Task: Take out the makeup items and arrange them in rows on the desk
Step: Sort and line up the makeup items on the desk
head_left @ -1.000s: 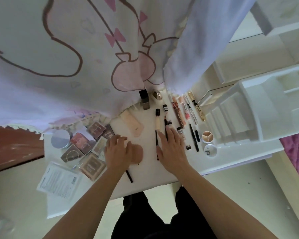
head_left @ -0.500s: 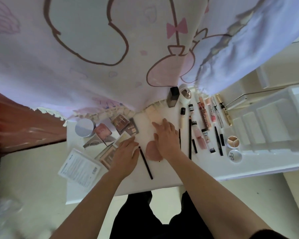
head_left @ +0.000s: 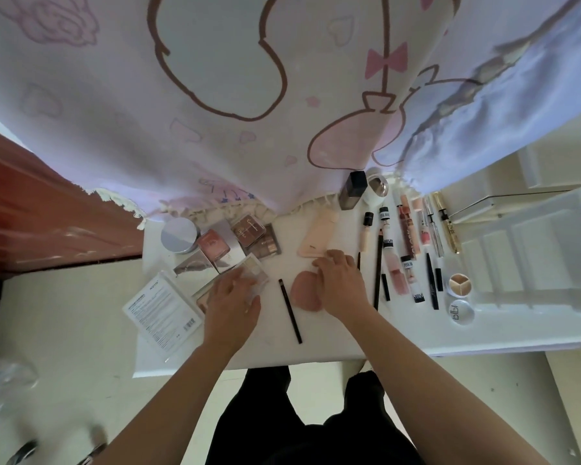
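Because the pink puff [head_left: 302,294] is soft and nearly weightless, it will squash rather than slip, and I judge it is best pinched at its rim. It lies on the desk [head_left: 275,350], half under the right hand [head_left: 341,285], whose bent fingers reach the lower end of the beige tube [head_left: 317,236]. I cannot tell whether that grip closes on anything. The left hand [head_left: 233,297] rests with loose, spread fingers on a clear-lidded palette [head_left: 250,271] in a pile. The palette looks stiff, slick and probably brittle, so take it by its edges. A black pencil [head_left: 291,310] lies between the hands, and a row of slim tubes [head_left: 406,229] lies to the right, near the white tray [head_left: 534,263].
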